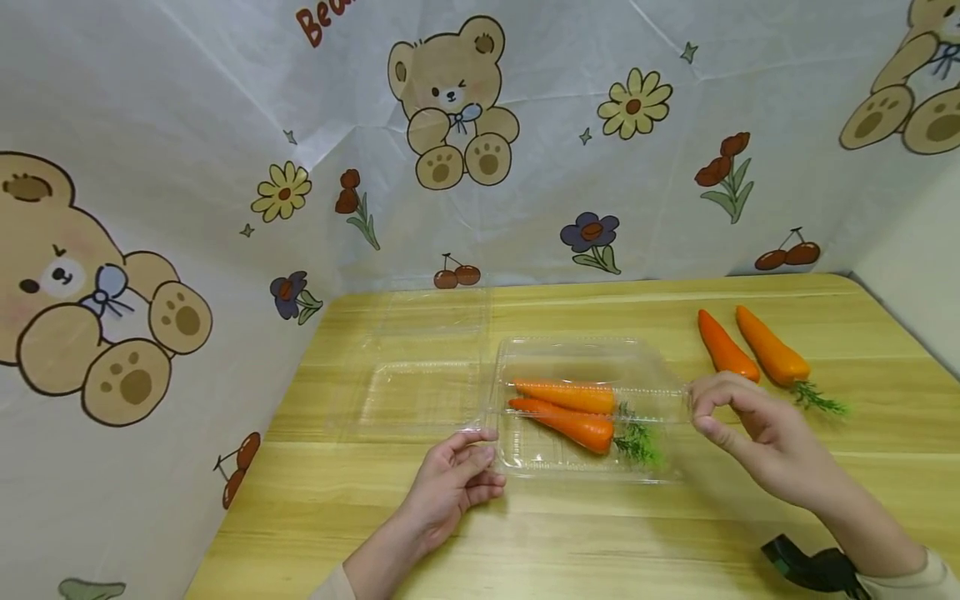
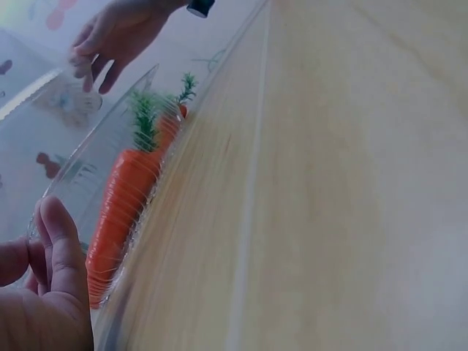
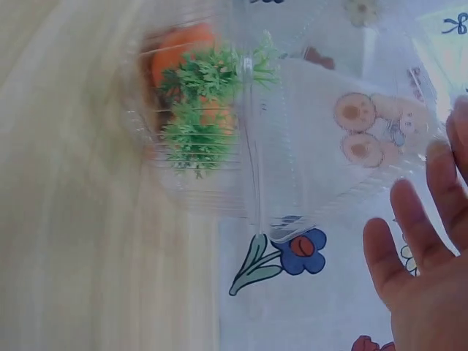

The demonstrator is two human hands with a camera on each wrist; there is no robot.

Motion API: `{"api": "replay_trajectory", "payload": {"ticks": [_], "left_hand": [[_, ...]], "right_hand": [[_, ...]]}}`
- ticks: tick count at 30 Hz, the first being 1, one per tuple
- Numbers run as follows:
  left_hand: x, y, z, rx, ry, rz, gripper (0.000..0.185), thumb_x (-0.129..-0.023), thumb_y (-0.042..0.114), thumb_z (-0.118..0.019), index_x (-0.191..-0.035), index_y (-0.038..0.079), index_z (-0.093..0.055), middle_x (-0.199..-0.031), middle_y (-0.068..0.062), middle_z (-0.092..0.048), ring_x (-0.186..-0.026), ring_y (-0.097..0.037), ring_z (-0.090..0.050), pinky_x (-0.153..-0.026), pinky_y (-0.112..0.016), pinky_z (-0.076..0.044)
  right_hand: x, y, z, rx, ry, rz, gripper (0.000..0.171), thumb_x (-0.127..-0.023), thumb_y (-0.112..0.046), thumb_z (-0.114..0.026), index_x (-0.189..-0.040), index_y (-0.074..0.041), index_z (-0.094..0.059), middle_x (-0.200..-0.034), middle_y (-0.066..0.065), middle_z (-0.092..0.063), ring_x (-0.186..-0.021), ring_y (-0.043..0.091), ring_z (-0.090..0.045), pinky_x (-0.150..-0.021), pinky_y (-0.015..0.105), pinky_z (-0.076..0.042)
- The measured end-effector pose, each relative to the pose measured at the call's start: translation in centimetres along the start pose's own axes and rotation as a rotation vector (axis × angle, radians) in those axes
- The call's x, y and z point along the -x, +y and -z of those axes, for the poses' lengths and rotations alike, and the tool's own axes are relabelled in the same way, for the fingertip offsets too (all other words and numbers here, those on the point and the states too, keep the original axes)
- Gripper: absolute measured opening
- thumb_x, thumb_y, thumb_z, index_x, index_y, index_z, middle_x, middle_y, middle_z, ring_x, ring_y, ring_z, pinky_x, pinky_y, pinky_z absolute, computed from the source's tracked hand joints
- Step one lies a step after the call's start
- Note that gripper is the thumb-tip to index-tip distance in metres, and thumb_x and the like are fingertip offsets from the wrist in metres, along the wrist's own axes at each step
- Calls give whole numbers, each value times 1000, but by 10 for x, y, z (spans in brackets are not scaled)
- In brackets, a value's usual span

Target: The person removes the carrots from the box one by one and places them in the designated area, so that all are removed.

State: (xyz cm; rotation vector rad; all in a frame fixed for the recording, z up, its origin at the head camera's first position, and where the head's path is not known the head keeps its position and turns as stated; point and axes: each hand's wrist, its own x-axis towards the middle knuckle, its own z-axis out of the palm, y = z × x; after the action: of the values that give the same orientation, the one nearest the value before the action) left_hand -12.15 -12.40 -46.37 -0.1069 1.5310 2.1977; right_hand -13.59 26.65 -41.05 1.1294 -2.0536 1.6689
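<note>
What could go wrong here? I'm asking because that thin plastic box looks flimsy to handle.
The clear box is light, and the left hand only touches its corner, so it may slide when the right hand moves the lid edge it pinches. The two carrots inside lie loose and could roll, and their leafy tops sit near the rim and might get caught. The open container beside it could get nudged.

Two carrots point(image 1: 570, 412) were seen lying in a clear clamshell box point(image 1: 592, 367) on the wooden worktop point(image 1: 600, 533), its left edge touched by the left hand point(image 1: 450, 483), its right edge pinched by the right hand point(image 1: 757, 433), while two more carrots point(image 1: 750, 350) lay just beyond.
</note>
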Motion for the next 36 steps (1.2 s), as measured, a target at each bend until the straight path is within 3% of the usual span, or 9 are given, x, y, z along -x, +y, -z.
{"api": "replay_trajectory", "payload": {"ticks": [6,12,18,23,28,31,34,36], "left_hand": [[0,1,0,8,-5,-1,50,-100,14,-67,-142,-5,-49,-93,0,-65,-78,-15,-72,-79,-30,-67],[-1,0,1,14,-10,2,50,-100,14,-67,-142,-5,-49,-92,0,-65,-78,-15,-73,-78,-29,-66],[-1,0,2,9,-14,1,51,-100,16,-68,-142,-6,-49,-91,1,-66,-78,-15,-72,-78,-29,-66],[-1,0,2,1,-19,1,51,-100,16,-69,-142,-6,-49,-91,1,-67,-79,-14,-72,-78,-29,-66],[-2,-1,2,-3,-21,1,52,-100,17,-69,-142,-5,-49,-92,1,-66,-79,-14,-71,-78,-29,-66],[-2,0,2,-3,-20,4,52,-100,17,-69,-142,-4,-49,-93,1,-66,-80,-14,-71,-79,-29,-66],[-1,0,2,-3,-21,6,52,-100,17,-69,-142,-4,-49,-93,0,-67,-80,-14,-71,-79,-29,-66],[-1,0,2,-4,-23,7,52,-100,17,-69,-142,-5,-49,-93,0,-67,-80,-14,-71,-79,-29,-66]], "right_hand": [[-13,4,2,19,101,-16,16,-94,22,-54,-104,11,-61,-131,17,-57,-130,19,-54,-105,14,-47],[-22,10,2,52,149,-95,18,-99,19,-47,-111,12,-59,-146,15,-55,-129,16,-56,-102,11,-49],[-33,17,2,-23,173,-131,14,-100,16,-48,-112,14,-55,-149,16,-55,-139,16,-52,-109,14,-47],[-43,24,4,-62,192,-163,17,-99,15,-51,-117,16,-49,-150,11,-56,-139,14,-52,-106,13,-48],[-50,35,3,-109,217,-155,26,-99,16,-50,-125,11,-48,-143,5,-59,-118,12,-62,-92,12,-54],[-52,42,1,-107,249,-179,27,-102,13,-48,-128,5,-50,-131,4,-62,-109,10,-63,-91,11,-54],[-54,50,0,-146,262,-197,26,-105,8,-45,-130,3,-49,-128,4,-64,-115,10,-64,-95,13,-54],[-56,56,0,-177,256,-198,23,-106,6,-43,-129,5,-48,-134,5,-63,-122,11,-63,-98,15,-54]]}}
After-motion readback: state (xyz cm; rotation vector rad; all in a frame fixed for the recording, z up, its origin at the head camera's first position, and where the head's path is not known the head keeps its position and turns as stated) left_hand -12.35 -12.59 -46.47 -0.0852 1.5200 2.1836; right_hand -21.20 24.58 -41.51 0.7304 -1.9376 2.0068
